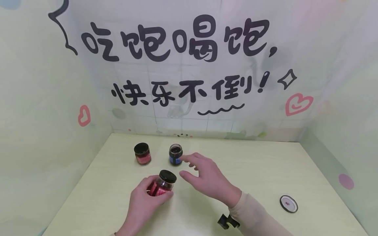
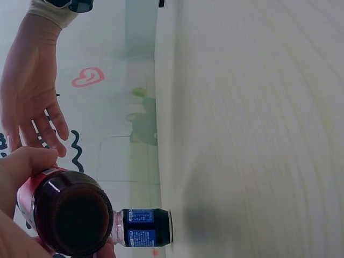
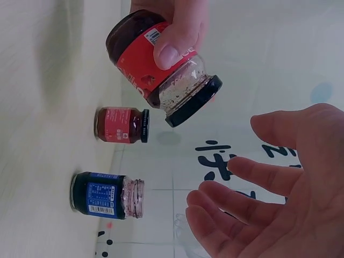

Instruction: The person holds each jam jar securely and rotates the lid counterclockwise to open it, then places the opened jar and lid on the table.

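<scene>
The left hand (image 1: 144,200) grips a red-labelled jar (image 1: 160,188) with a black lid, held up off the table and tilted in the right wrist view (image 3: 148,59). Beside it, the right hand (image 1: 208,178) is raised with fingers spread, holding nothing and apart from the lid (image 3: 194,101). Behind them stands a blue-labelled jar (image 1: 175,157), its top uncovered and dark contents inside. Further left a second red-labelled jar (image 1: 143,155) stands upright with its black lid on. In the left wrist view, the gripped jar's dark base (image 2: 75,217) faces the camera.
A loose round lid (image 1: 288,204) lies with its pale inside up on the right part of the table (image 1: 251,164). Printed fabric walls (image 1: 189,121) enclose the table at the back and both sides. A black device (image 1: 228,222) is near the right sleeve.
</scene>
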Demonstrator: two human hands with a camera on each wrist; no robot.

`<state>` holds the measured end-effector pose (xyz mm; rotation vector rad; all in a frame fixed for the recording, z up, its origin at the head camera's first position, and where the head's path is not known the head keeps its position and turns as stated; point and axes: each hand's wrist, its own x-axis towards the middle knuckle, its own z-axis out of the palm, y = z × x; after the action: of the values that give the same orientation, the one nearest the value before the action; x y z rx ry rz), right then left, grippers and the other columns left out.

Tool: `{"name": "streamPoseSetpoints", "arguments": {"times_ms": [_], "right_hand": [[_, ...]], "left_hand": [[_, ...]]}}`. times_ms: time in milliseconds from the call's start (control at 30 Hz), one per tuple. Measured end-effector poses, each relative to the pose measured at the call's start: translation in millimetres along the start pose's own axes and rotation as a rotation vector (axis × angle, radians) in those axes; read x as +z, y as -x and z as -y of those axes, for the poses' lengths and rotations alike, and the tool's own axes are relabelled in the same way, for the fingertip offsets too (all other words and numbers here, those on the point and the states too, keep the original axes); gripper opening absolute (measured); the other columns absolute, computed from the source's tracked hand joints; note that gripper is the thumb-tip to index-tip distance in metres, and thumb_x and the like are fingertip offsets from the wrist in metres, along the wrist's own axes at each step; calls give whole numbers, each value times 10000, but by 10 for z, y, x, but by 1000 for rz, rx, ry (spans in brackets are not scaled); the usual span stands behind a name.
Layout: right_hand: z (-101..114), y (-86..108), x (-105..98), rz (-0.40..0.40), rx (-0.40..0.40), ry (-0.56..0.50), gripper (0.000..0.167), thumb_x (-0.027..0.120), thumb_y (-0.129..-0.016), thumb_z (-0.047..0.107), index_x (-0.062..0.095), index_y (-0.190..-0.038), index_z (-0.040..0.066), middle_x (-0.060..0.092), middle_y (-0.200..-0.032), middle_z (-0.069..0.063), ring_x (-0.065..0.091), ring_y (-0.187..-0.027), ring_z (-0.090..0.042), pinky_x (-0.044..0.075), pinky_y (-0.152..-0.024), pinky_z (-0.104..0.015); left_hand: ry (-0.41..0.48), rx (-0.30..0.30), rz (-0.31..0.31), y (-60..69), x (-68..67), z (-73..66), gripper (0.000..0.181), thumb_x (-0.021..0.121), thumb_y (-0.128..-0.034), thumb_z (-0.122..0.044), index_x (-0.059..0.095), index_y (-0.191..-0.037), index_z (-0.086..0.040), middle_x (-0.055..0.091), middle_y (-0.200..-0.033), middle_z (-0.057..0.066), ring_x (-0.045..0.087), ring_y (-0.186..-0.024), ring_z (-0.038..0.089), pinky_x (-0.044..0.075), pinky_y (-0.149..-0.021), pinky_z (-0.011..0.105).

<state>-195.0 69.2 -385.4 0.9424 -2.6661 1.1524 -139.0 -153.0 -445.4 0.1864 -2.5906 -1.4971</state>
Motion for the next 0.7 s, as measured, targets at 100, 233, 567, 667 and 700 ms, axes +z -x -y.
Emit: {"name": "streamPoseSetpoints", "arguments": {"times_ms": [100, 233, 567, 667, 700], "right_hand": [[22, 4, -1, 6, -6, -7, 409, 632, -987, 398, 617, -1360, 230, 614, -1239, 141, 613, -1032, -97, 532, -849, -330], [41, 1, 11, 11, -17, -21, 384, 636, -987, 387, 627, -1343, 244, 628, -1235, 142, 609, -1009, -90, 540, -838, -337], [82, 11, 35, 20, -22, -54, 385, 654, -980, 355, 640, -1333, 203, 649, -1200, 137, 604, -959, -73, 539, -817, -309], [87, 16, 36, 24, -17, -60, 392, 645, -983, 369, 639, -1337, 201, 650, -1190, 136, 603, -954, -77, 535, -816, -304], [89, 17, 34, 25, -14, -61, 394, 640, -985, 378, 638, -1338, 205, 649, -1186, 137, 605, -953, -81, 531, -814, -298]], "left_hand": [[2, 8, -1, 11, 24, -12, 598, 940, -671, -389, 685, -1186, -224, 658, -1089, 1, 619, -1000, 205, 534, -838, 373], [-6, 21, -1, 19, 56, -28, 581, 949, -666, -356, 692, -1171, -226, 653, -1062, -8, 616, -980, 190, 528, -836, 362], [-17, 63, 2, 30, 113, -77, 553, 955, -653, -362, 700, -1132, -259, 637, -1024, -28, 604, -941, 164, 533, -806, 333], [-27, 70, 0, 35, 126, -90, 540, 955, -652, -363, 701, -1119, -269, 632, -1011, -35, 601, -931, 154, 533, -797, 328], [-29, 74, 0, 36, 131, -95, 531, 955, -653, -359, 701, -1111, -272, 630, -1004, -37, 600, -925, 151, 533, -793, 328]]}}
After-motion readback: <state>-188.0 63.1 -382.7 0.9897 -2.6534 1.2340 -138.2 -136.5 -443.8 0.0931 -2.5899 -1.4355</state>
